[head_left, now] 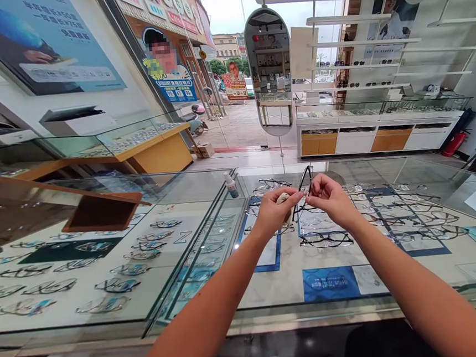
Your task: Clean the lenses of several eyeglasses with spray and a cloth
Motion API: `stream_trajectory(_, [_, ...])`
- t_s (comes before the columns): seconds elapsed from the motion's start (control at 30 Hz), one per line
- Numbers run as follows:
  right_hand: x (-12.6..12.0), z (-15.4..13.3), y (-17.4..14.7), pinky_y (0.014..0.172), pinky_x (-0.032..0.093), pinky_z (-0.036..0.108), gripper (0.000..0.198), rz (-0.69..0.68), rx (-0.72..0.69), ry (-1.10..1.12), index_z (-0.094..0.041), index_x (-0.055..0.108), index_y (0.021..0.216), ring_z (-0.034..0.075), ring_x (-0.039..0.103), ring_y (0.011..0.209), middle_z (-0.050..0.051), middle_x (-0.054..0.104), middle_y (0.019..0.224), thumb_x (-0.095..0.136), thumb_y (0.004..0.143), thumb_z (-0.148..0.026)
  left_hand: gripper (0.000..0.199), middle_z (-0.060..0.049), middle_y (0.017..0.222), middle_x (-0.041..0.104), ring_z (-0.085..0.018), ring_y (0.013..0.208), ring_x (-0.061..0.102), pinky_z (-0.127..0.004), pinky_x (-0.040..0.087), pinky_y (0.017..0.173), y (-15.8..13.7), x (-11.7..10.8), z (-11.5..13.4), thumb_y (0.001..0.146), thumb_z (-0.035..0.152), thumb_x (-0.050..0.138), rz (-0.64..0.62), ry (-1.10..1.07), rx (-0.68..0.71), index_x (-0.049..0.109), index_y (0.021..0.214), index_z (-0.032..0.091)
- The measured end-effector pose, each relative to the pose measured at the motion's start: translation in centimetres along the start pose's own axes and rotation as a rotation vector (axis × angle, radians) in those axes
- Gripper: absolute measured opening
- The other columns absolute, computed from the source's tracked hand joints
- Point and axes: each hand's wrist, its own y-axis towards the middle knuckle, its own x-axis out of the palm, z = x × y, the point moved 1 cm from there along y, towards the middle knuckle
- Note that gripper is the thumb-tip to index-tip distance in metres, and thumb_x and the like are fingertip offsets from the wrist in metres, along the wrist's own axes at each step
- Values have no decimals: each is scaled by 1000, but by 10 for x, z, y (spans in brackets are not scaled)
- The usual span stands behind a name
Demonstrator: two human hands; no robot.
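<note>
Above the glass counter, a dark-framed pair of eyeglasses (306, 178) is held up between my two hands, turned edge-on. My left hand (274, 209) is closed around its lower part, with a pale crumpled cloth (283, 198) tucked in the fingers. The thumb and fingers of my right hand (330, 199) pinch the frame from the other side. Beneath my hands, a black pair of eyeglasses (325, 239) lies inside the display case. A small white bottle with a dark label (231, 186) stands on the glass to the left of my left hand.
Rows of eyeglasses (118, 284) fill the left case, and more frames (422, 218) lie at right. A brown-backed tilted panel (103, 212) rises on the left counter. An oval mirror (270, 70) stands beyond the counter. A blue card (330, 283) lies near the front edge.
</note>
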Motion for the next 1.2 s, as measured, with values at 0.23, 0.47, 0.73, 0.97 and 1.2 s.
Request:
stream_trajectory(0.23, [-1, 1, 1, 61, 33, 28, 45, -10, 31, 41, -26, 40, 74, 13, 37, 66, -6, 43, 71, 84, 67, -30, 55, 2, 59, 54, -5, 44, 34, -22, 21, 39, 1, 0, 3, 56, 64, 93, -34, 15, 26, 76, 76, 15])
stream_trajectory(0.47, [-2, 2, 3, 63, 34, 27, 41, -34, 89, 62, -26, 39, 74, 12, 38, 68, -7, 43, 71, 79, 63, -23, 48, 5, 49, 47, -7, 38, 36, -23, 22, 38, 2, -5, -4, 64, 62, 90, -104, 64, 6, 75, 78, 18])
stream_trajectory(0.73, [-3, 0, 2, 65, 36, 26, 38, -40, 124, 96, -25, 44, 74, 10, 41, 67, -8, 47, 72, 78, 59, -18, 48, 7, 45, 46, -7, 33, 34, -23, 21, 38, 6, -10, -11, 66, 60, 89, -182, 64, -48, 73, 84, 19])
stream_trajectory(0.97, [-5, 1, 4, 70, 42, 31, 26, 43, 134, 112, -24, 56, 81, 13, 55, 65, -5, 59, 71, 78, 69, -28, 42, 2, 57, 53, -7, 44, 38, -25, 25, 43, 5, -10, -4, 68, 56, 89, -149, 109, 40, 74, 78, 18])
stream_trajectory(1.2, [-7, -2, 4, 67, 37, 31, 25, 107, 160, 27, -21, 66, 77, 12, 52, 61, -5, 61, 67, 81, 67, -38, 45, -1, 63, 61, -9, 49, 45, -25, 30, 44, 4, -9, 2, 65, 57, 92, -96, 86, 81, 76, 76, 17])
